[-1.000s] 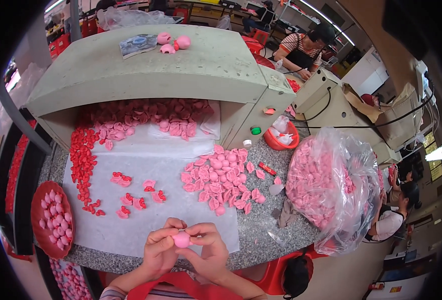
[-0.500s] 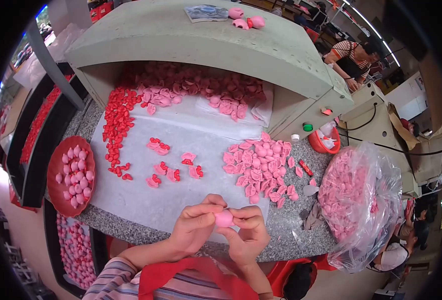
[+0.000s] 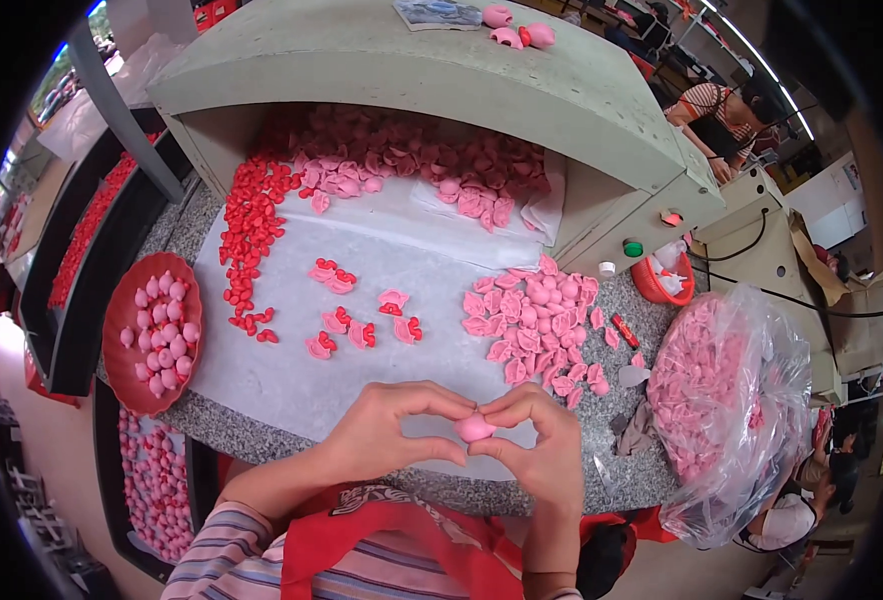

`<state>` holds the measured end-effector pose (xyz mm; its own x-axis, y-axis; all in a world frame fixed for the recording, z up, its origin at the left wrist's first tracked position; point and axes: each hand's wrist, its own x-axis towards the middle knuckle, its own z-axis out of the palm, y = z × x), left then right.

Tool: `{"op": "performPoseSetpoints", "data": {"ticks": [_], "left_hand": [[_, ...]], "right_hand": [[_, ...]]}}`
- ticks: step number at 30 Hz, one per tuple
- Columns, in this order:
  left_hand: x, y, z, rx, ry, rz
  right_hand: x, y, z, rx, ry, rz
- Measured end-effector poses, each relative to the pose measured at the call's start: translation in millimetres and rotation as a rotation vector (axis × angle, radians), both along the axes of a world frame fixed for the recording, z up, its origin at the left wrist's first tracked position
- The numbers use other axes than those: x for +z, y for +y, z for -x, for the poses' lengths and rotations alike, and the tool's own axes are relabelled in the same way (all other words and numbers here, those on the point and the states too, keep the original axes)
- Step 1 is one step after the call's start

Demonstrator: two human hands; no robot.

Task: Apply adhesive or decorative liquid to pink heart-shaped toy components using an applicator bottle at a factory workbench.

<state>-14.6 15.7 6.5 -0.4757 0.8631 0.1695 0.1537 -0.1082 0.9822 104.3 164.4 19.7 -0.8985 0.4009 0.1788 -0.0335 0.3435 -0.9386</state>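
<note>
I've got the right hand (image 3: 547,445) pinching a rounded pink piece (image 3: 475,428) over the near edge of the white sheet (image 3: 262,385). Left hand (image 3: 382,432) curls beside it, fingertips at its top; can't tell if it grips. Ahead right: pink shell pile (image 3: 542,322). Ahead left: red pieces (image 3: 250,215). Far left: red dish (image 3: 122,375).
</note>
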Motion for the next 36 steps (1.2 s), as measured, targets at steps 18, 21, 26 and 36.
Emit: {"op": "performPoseSetpoints", "data": {"ticks": [18, 21, 26, 36], "left_hand": [[-49, 5, -17, -0.146, -1.393, -0.306], [-49, 2, -14, -0.14, -1.282, -0.306], [-43, -8, 6, -0.2, -0.862, -0.192], [-41, -10, -1, -0.13, -0.798, -0.262]], "right_hand": [[-12, -51, 10, -0.35, 0.068, -0.357], [-9, -46, 10, -0.309, 0.1, -0.383], [-4, -45, 11, -0.18, 0.121, -0.342], [1, -40, 18, -0.093, 0.198, -0.455]]}}
